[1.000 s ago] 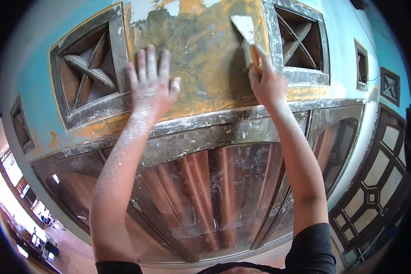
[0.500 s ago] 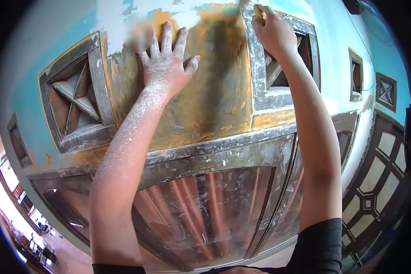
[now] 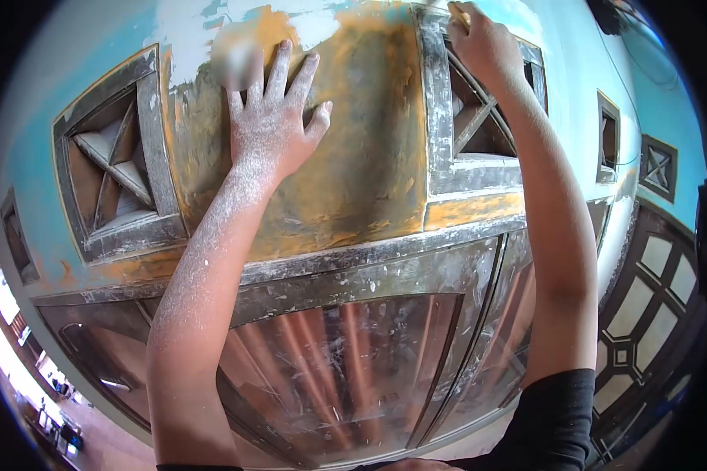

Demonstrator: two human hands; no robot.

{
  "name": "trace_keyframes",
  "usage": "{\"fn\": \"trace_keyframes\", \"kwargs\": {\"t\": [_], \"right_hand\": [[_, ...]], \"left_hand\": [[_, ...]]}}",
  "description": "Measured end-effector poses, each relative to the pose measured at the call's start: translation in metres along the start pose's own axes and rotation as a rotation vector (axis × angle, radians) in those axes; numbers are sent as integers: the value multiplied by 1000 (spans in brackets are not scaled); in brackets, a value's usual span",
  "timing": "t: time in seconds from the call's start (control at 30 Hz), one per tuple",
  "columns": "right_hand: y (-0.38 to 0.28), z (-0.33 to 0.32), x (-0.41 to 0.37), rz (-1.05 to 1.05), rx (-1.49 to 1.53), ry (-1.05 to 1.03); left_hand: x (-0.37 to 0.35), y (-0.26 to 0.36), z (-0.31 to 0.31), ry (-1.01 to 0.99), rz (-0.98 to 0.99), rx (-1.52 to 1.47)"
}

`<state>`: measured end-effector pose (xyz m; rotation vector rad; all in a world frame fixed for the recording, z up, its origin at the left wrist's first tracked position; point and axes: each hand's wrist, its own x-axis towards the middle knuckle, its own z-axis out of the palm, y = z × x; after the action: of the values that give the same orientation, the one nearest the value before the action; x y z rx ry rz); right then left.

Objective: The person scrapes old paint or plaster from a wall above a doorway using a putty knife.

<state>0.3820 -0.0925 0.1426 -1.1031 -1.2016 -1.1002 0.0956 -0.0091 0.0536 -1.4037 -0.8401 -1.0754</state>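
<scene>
My left hand (image 3: 271, 129), dusted with white powder, lies flat with its fingers spread on the patchy ochre-brown wall (image 3: 361, 133). A blurred patch covers part of its fingers. Higher up on the right, my right hand (image 3: 487, 51) is closed around the light wooden handle (image 3: 460, 16) of a tool that looks like a scraper. The tool's working end is mostly cut off at the top of the view. Behind that hand is a worn wooden vent frame (image 3: 440, 118) with crossed slats.
Another crossed vent frame (image 3: 161, 141) is on the left. White filler (image 3: 188, 31) and turquoise paint (image 3: 35, 196) show around the bare wall. Below runs a scuffed wooden beam (image 3: 353, 259) over glass panes (image 3: 338, 369). A panelled door (image 3: 636, 298) stands at right.
The view has shifted slightly, so the wall and vents sit further left. My right hand has moved slightly right and down across the vent frame. My left hand stays spread on the wall.
</scene>
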Motion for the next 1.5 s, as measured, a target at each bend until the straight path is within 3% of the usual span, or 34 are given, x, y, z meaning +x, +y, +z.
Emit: {"fn": "trace_keyframes", "kwargs": {"t": [0.07, 0.2, 0.3, 0.4, 0.53, 0.67, 0.73, 0.8, 0.83, 0.87, 0.93, 0.97, 1.0, 1.07, 1.13, 1.17, 1.2, 1.27, 1.33, 1.4, 1.5], "right_hand": [[33, 17, 36, 123, 2, -24], [24, 18, 48, 24, 82, 66], [0, 5, 13, -19, 70, 41], [49, 31, 46, 37, 13, 160], [69, 16, 70, 187, 87, 55], [33, 9, 27, 64, 43, 49], [59, 18, 36, 32, 50, -6], [73, 15, 52, 137, 5, 93], [69, -5, 52, 287, 250, -37], [71, 3, 57, 282, 252, -35], [57, 12, 63, 68, 20, 80], [54, 19, 51, 27, 85, 124], [35, 10, 38, 69, 74, 30], [51, 14, 30, 50, 26, 11], [117, 36, 54, 221, -107, 18], [154, 45, 65, 233, -36, 40], [160, 40, 60, 324, -89, 51], [163, 38, 64, 262, -95, 97], [104, 10, 40, 186, 39, 92], [104, 7, 35, 127, -18, 76], [162, 13, 45, 422, -123, -36]], "left_hand": [[-3, -1, 1, 6, -2, 2], [-7, 4, -5, -50, -19, 32], [-20, 8, -8, -70, -4, 11], [-24, 9, -13, -91, 15, -5], [-27, 11, -13, -96, 26, -3], [-27, 12, -15, -115, 13, 14], [-27, 12, -15, -116, 17, 25], [-27, 12, -14, -112, 17, 31], [-26, 13, -15, -124, 9, 46], [-26, 13, -15, -122, 5, 49], [-27, 13, -15, -121, 8, 44], [-26, 13, -14, -120, 7, 46], [-27, 13, -14, -106, 9, 38], [-27, 13, -13, -99, 23, 30], [-27, 12, -13, -98, 9, 36], [-28, 12, -13, -100, 5, 40], [-28, 13, -13, -105, 0, 42], [-28, 13, -12, -109, -6, 41], [-28, 13, -12, -87, 2, 28], [-27, 12, -11, -84, 12, 31], [-27, 12, -11, -86, 4, 43]]}}
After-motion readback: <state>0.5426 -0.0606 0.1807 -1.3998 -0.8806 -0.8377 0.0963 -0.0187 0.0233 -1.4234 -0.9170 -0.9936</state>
